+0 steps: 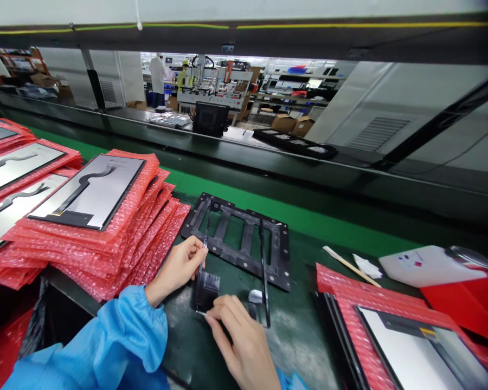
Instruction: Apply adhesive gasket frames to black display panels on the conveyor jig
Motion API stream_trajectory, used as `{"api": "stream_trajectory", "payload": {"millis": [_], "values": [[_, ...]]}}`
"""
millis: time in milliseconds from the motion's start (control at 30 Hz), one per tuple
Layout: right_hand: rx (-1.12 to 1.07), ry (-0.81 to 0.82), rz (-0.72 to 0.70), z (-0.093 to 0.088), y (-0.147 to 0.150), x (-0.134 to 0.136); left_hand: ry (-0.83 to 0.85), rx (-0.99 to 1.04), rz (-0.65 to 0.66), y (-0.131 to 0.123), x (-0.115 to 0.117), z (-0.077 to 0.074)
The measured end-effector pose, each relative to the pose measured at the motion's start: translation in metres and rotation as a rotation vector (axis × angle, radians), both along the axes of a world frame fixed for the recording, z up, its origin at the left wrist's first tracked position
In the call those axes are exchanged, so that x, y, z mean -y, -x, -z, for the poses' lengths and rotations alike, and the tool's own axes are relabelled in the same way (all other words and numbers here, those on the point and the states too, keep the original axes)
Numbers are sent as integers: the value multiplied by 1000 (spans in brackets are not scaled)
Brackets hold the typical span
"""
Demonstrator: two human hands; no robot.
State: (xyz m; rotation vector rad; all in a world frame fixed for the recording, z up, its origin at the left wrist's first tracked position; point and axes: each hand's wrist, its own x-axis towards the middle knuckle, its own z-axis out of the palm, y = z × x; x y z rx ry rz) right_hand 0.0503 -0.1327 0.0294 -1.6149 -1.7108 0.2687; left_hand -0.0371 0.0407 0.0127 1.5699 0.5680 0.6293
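My left hand [181, 266] pinches the top edge of a small dark film piece [207, 289] that stands on the green bench. My right hand [241, 339] pinches the lower corner of the same film piece, fingers closed. Just behind the hands lies a black slotted frame [244, 238], flat on the bench. A thin dark strip [264, 271] runs from the frame down towards my right hand. Blue sleeves cover both forearms.
Stacks of flat panels on red bubble wrap [89, 216] fill the left. More red-wrapped panels [406, 336] lie at the right, with a wooden stick [350, 265] and a white tray [427, 265]. A conveyor with black trays [296, 143] runs behind; other people stand far back.
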Motion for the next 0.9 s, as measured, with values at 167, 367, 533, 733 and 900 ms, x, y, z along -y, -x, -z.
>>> {"api": "stream_trajectory", "payload": {"millis": [167,367,533,733,900], "values": [[-7,7,-49,0,3,8,-9,-3,-11,0,-1,-1],[-57,-7,-97,0,4,14,-1,-6,-34,1,-3,-4],[-81,-27,26,-4,-3,11,7,-2,-29,0,-2,-5],[51,-46,121,-9,-2,-4,6,4,-11,0,-1,-4],[124,-30,107,-7,1,-11,6,5,-10,0,-1,-2]]}}
